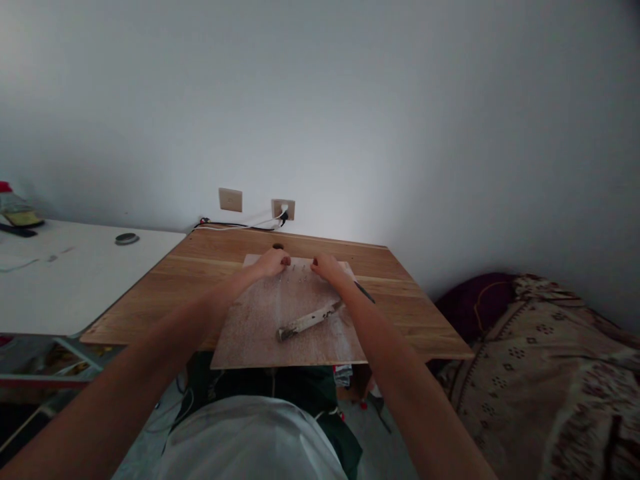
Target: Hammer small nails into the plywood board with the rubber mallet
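White top (250, 440) and dark green cloth (350, 443) nearest. Just ahead, thin board (250, 337) lies on wooden counter (395, 293), its near edge sticking out past the counter's near edge toward the body. Bare wood either side of board, wide on both left and right; narrower strip behind it. Right forearm crosses the board's right edge; left forearm crosses its left edge.

Pale-handled tool (307, 323) lies aslant on the board, stained dark in patches, one end running to the right forearm. Dark piece (365, 291) shows beyond that forearm; can't tell if same item.

Left hand (275, 262) and right hand (327, 267) at the board's far part, a small gap between. Fingers of both curled inward; can't tell if fully closed or pinching anything, too small and dim. Small nail-like bits (305, 268) on the board between the hands, a few, thin, some seemingly upright. Board looks reddish-brown, pale scuffs, dusty.

Patterned fabric (520, 373) heaped right of the counter. White counter (85, 280) adjoins left, round lid (127, 238) and red-capped bottle (19, 210) on it. Cables (235, 227) run along the far edge to wall outlet (290, 208).
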Demonstrator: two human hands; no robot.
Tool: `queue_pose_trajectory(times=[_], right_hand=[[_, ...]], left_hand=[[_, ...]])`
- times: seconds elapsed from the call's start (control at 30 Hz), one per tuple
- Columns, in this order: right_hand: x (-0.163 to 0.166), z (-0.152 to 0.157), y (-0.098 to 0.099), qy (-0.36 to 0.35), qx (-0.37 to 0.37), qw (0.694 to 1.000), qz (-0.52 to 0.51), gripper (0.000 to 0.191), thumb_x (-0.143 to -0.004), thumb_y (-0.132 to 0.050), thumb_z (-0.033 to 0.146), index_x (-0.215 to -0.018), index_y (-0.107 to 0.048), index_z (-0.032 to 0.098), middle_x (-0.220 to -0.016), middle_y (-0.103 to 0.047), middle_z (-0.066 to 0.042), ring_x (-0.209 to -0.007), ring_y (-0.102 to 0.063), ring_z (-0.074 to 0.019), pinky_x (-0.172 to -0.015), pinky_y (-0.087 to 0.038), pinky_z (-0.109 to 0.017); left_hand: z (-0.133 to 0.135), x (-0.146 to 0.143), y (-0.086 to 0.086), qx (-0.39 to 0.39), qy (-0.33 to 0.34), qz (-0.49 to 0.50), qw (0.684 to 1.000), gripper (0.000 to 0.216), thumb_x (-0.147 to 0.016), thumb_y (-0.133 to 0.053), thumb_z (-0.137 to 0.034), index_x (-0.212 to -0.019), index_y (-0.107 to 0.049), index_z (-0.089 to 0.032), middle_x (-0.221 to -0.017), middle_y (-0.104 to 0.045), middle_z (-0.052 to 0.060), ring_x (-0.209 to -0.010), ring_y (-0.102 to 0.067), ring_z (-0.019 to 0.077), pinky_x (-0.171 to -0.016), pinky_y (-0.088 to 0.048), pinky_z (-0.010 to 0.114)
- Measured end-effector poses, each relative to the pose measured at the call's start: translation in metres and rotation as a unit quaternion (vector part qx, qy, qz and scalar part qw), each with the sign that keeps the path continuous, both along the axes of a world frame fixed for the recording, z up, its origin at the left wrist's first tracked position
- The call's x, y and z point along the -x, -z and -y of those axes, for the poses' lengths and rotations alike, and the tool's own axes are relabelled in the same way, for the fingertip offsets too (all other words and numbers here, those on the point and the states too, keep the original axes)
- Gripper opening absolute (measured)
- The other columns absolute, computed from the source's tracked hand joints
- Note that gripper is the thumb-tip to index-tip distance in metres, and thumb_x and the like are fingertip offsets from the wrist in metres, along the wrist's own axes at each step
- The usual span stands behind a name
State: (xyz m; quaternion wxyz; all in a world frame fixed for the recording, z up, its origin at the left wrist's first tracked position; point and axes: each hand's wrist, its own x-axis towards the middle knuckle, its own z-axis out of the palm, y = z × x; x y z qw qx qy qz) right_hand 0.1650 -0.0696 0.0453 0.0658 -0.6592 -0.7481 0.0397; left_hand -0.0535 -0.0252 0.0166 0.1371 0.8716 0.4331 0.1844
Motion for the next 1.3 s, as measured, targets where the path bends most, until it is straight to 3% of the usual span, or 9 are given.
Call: queue_pose_trajectory(times=[0.17,0.4,0.6,0.8,1.0,1.13,1.3], right_hand=[[-0.009,-0.001,-0.011,0.002,-0.039,0.998,-0.041,0.022,-0.096,-0.055,0.02,-0.106,-0.074,0.014,-0.114,-0.076,-0.016,-0.104,-0.071,-0.0229,-0.088,-0.05,-0.027],[-0.021,0.008,-0.013,-0.03,-0.015,0.994,-0.108,0.009,-0.09,-0.063,0.015,-0.095,-0.071,0.014,-0.084,-0.079,-0.007,-0.076,-0.073,-0.0145,-0.073,-0.05,-0.02],[-0.018,0.01,-0.01,-0.04,-0.021,0.99,-0.135,0.006,-0.091,-0.063,0.016,-0.093,-0.068,0.013,-0.088,-0.079,-0.01,-0.077,-0.073,-0.0159,-0.073,-0.05,-0.022],[-0.015,0.007,-0.004,-0.093,0.014,0.982,-0.161,0.014,-0.1,-0.056,0.02,-0.103,-0.068,0.014,-0.083,-0.079,-0.006,-0.065,-0.071,-0.0111,-0.064,-0.048,-0.018],[-0.012,0.014,-0.012,-0.13,0.046,0.978,-0.157,0.013,-0.096,-0.064,0.021,-0.105,-0.07,0.014,-0.08,-0.078,-0.006,-0.062,-0.07,-0.0119,-0.062,-0.049,-0.019],[-0.006,0.019,-0.024,-0.168,0.105,0.972,-0.128,0.009,-0.089,-0.071,0.02,-0.084,-0.073,0.013,-0.074,-0.077,-0.006,-0.059,-0.069,-0.0125,-0.057,-0.048,-0.019],[0.008,0.026,-0.03,-0.198,0.145,0.966,-0.075,0.008,-0.081,-0.072,0.01,-0.08,-0.077,0.015,-0.073,-0.077,-0.004,-0.064,-0.07,-0.0142,-0.06,-0.047,-0.019]], left_hand=[[0.002,0.001,0.004,-0.006,-0.013,0.024,1.0,0.018,-0.075,-0.062,-0.012,-0.087,-0.074,-0.017,-0.081,-0.076,0.007,-0.078,-0.072,0.0203,-0.074,-0.053,0.027],[0.009,0.002,0.009,-0.015,-0.012,0.052,0.998,0.017,-0.078,-0.06,-0.012,-0.09,-0.072,-0.016,-0.084,-0.075,0.007,-0.08,-0.071,0.0198,-0.079,-0.053,0.028],[0.006,0.002,0.01,-0.015,-0.036,0.071,0.997,0.029,-0.075,-0.062,-0.011,-0.104,-0.068,-0.015,-0.089,-0.076,0.006,-0.083,-0.071,0.0195,-0.08,-0.053,0.029],[0.008,0.003,0.009,-0.002,-0.034,0.089,0.995,0.025,-0.077,-0.064,-0.014,-0.101,-0.07,-0.016,-0.088,-0.076,0.006,-0.082,-0.072,0.019,-0.08,-0.055,0.028],[0.011,0.005,0.011,0.001,-0.028,0.097,0.995,0.019,-0.079,-0.064,-0.014,-0.095,-0.074,-0.016,-0.088,-0.077,0.007,-0.082,-0.072,0.0187,-0.079,-0.056,0.028],[0.011,0.004,0.013,-0.005,-0.033,0.092,0.995,0.018,-0.079,-0.063,-0.016,-0.092,-0.076,-0.017,-0.089,-0.078,0.006,-0.083,-0.072,0.0191,-0.079,-0.055,0.027],[0.009,0.001,0.013,-0.02,-0.046,0.075,0.996,0.019,-0.08,-0.062,-0.017,-0.092,-0.077,-0.016,-0.092,-0.078,0.008,-0.086,-0.072,0.0213,-0.08,-0.054,0.028]])
